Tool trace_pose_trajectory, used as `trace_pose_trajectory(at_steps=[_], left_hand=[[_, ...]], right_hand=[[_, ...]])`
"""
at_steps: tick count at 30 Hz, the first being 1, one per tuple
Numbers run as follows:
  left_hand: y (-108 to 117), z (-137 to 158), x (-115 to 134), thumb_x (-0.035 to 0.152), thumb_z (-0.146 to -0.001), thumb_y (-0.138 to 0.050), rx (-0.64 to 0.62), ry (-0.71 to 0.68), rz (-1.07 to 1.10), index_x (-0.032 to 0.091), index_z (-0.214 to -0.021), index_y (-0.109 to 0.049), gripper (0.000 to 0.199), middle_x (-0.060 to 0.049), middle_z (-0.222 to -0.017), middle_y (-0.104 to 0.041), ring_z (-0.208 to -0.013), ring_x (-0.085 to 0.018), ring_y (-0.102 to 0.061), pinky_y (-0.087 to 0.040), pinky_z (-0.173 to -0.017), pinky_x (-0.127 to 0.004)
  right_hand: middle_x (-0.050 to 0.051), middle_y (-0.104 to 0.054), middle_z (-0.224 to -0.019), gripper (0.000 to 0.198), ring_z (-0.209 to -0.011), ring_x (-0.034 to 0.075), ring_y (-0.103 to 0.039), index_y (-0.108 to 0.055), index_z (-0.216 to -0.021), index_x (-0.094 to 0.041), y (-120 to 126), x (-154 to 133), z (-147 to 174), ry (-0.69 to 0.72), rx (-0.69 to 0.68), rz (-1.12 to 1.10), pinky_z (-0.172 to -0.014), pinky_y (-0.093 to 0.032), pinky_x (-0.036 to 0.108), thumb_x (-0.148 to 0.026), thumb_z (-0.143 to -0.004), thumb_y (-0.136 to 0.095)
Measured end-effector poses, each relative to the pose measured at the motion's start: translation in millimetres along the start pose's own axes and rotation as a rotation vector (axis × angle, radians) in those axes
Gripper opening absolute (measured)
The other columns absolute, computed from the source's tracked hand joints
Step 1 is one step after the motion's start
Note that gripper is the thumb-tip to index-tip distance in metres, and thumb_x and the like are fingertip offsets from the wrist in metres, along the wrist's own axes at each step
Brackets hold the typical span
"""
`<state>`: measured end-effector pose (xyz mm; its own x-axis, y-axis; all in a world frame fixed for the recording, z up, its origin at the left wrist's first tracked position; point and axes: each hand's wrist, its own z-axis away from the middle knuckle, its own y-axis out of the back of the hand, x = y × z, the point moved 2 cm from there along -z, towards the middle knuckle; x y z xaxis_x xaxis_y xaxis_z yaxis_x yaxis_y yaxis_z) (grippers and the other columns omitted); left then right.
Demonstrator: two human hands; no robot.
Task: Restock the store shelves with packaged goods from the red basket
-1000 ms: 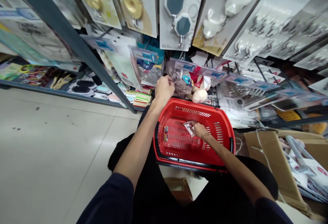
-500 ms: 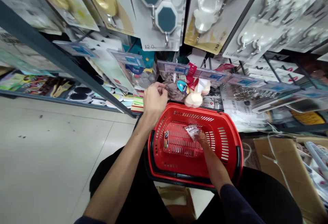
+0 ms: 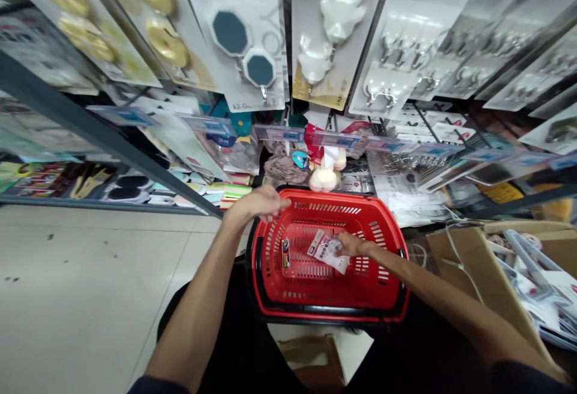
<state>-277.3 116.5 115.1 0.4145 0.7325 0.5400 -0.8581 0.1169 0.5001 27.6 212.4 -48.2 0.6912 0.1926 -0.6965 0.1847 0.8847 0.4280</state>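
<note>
Small packet [image 3: 326,251] – clear and white, dark print

Pale floor tiles [image 3: 90,298] (dotted with a few dark spots [image 3: 50,237]) run up to grey shelving [image 3: 103,137].

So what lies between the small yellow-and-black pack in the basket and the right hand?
In the head view: a bare strip of the red basket, then the clear-and-white packet, held by the right hand.
</note>
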Motion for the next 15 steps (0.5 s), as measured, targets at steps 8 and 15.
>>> trace_pose_trajectory(at_steps=[8, 15], left_hand=[[-70.5, -5.0, 6.9, 0.038, -0.052, -0.094, -0.237, -0.279, 0.134, 0.015, -0.069, -0.074, 0.035, -0.003, -0.066, -0.07, -0.066, -0.019, -0.061, -0.046, -0.066, -0.027], [-85.1, -25.5, 17.7, 0.044, -0.059, -0.092, -0.039, -0.449, 0.695, 0.009, -0.087, -0.074, 0.049, -0.002, -0.078, -0.069, -0.069, -0.012, -0.057, -0.049, -0.073, -0.026]], right_hand=[[0.007, -0.076, -0.111, 0.055, -0.096, 0.024, -0.071, -0.064, -0.124, -0.019, 20.0, -65.6, 55.5, 0.218, 0.136, -0.383, -0.088, -0.06, 0.038, -0.049, -0.081, -0.08], [0.007, -0.076, -0.108, 0.052, -0.099, 0.026, -0.071, -0.072, -0.113, -0.022, 31.1, -82.8, 48.6, 0.251, 0.291, -0.442, -0.095, -0.059, 0.04, -0.062, -0.08, -0.077]])
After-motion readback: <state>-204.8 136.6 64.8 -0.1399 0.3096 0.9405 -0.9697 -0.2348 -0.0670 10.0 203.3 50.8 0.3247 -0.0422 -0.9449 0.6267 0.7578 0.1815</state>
